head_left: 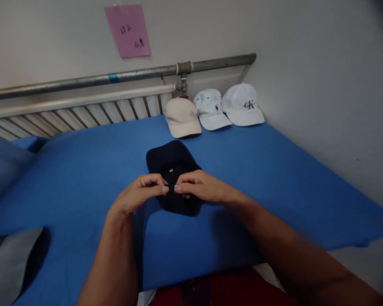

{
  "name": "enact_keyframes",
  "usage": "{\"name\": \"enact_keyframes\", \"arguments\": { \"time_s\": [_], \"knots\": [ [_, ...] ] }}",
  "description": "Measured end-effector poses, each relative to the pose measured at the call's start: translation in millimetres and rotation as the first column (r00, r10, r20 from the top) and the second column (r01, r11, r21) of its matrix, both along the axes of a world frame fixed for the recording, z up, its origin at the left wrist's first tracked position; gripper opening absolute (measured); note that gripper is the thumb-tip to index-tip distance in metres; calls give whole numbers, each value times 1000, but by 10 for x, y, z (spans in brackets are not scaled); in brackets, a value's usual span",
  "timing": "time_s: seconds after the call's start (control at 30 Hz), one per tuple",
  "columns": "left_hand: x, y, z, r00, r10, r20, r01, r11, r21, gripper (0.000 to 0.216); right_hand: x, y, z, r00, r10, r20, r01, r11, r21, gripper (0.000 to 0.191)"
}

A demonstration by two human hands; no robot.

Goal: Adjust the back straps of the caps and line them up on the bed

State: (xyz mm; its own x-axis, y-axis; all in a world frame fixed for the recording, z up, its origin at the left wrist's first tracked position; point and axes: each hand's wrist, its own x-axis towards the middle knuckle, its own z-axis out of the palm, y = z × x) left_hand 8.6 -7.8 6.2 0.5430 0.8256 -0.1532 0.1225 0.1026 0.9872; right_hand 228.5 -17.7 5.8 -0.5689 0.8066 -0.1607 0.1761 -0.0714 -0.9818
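Observation:
A dark navy baseball cap lies on the blue cover with its brim pointing away from me and its inside partly showing. My left hand pinches the cap's back strap between thumb and fingertips. Close beside it, my right hand pinches the same strap area from the other side, its other fingers curled behind the cap. The two thumbs are a small gap apart. A small white label shows inside the cap. Whether the strap is fastened is too small to tell.
Along the back stand a beige cap, a pale cap with a small logo and a white cap with letters. A grey item lies front left. Behind are a radiator and a metal pipe; a wall borders the right.

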Motion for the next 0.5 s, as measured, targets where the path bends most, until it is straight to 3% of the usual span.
{"name": "enact_keyframes", "arguments": {
  "time_s": [0.1,0.27,0.5],
  "knots": [
    [-10,-3,-7,1000,5,19,-5,1000,15,16,2,12,-19,1000,2,-16,-2,1000,6,19],
    [56,-19,11,999,42,-8,-41,998,55,19,-44,-35,54,990,-107,-87,117,986,121,20],
    [108,-37,39,997,39,-61,-32,993,115,22,-112,-92,90,995,-93,31,85,975,206,13]
  ]
}}
